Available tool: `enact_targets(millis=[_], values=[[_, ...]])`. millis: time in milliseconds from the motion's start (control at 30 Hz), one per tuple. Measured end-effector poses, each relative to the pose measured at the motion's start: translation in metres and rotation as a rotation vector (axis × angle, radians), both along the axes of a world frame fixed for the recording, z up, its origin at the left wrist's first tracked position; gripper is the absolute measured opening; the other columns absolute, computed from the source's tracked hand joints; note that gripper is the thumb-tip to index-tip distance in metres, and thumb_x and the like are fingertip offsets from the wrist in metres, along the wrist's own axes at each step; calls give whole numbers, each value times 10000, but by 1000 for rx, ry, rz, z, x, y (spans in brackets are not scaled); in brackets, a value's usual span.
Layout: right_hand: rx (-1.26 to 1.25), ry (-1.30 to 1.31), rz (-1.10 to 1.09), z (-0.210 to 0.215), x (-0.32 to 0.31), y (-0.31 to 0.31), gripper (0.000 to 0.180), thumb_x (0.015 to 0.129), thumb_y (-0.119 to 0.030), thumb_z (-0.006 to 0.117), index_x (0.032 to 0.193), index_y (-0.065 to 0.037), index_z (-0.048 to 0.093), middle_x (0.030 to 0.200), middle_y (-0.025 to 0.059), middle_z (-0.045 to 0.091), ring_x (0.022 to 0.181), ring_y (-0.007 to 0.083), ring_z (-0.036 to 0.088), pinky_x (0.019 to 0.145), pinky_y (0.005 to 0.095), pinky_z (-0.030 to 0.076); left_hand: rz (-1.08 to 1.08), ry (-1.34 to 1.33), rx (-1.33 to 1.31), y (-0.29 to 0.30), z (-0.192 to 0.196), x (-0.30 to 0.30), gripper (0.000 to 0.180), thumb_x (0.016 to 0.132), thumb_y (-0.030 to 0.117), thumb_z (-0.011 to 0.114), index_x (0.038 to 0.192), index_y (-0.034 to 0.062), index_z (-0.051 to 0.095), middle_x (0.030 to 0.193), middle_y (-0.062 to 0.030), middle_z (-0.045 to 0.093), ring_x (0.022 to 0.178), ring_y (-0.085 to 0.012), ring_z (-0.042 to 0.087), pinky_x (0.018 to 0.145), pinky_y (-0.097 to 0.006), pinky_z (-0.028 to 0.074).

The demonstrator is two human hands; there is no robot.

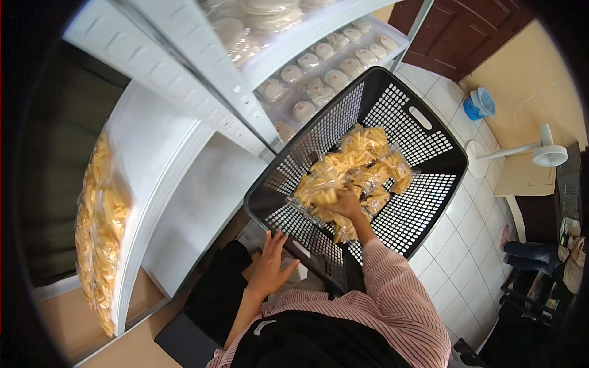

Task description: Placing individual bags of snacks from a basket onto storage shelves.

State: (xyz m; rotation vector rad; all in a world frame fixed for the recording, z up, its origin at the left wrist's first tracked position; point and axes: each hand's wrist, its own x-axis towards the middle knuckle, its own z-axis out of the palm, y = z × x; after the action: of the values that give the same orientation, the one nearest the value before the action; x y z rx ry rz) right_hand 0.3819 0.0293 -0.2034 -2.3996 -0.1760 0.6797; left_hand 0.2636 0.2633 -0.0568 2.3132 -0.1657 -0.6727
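A black perforated plastic basket [453, 138] stands in front of me, tilted in the view, with several clear bags of yellow snack pieces [365, 144] piled on its bottom. My right hand [347, 205] reaches down inside, its fingers closed on a clear bag of yellow snack pieces [322, 178] at the near left of the pile. Part of that grip is hidden by the bag. My left hand [270, 267] is just outside the basket's near left corner, fingers spread and holding nothing, the fingertips close to the rim.
White metal shelving [178, 67] rises at the left; bags of yellow snacks [101, 239] lie on one shelf. Another shelf holds rows of packed round white items [336, 78]. A black chair-like object [211, 294] is beside me. Rightward are a blue bin [478, 104], a fan [548, 153] and another person [534, 254].
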Motion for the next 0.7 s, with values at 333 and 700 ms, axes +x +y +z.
enact_targets(millis=[333,700], values=[[1144,94,17,210,-65,95,530,630,-156,722,1056,48,481,1038,129,534,949,196,519,821,312,414,247,-61,-1165,30,57,6,940,640,194,725,1320,54,90,1295,-136,267,1215,-240,262,960,-365,270],[1314,12,374,285,-84,221,764,794,-451,477,1305,5,139,1232,182,336,1010,221,416,854,319,329,681,-289,-1427,132,92,-70,781,618,57,702,1255,23,251,1194,-113,407,1094,-217,425,912,-347,355]])
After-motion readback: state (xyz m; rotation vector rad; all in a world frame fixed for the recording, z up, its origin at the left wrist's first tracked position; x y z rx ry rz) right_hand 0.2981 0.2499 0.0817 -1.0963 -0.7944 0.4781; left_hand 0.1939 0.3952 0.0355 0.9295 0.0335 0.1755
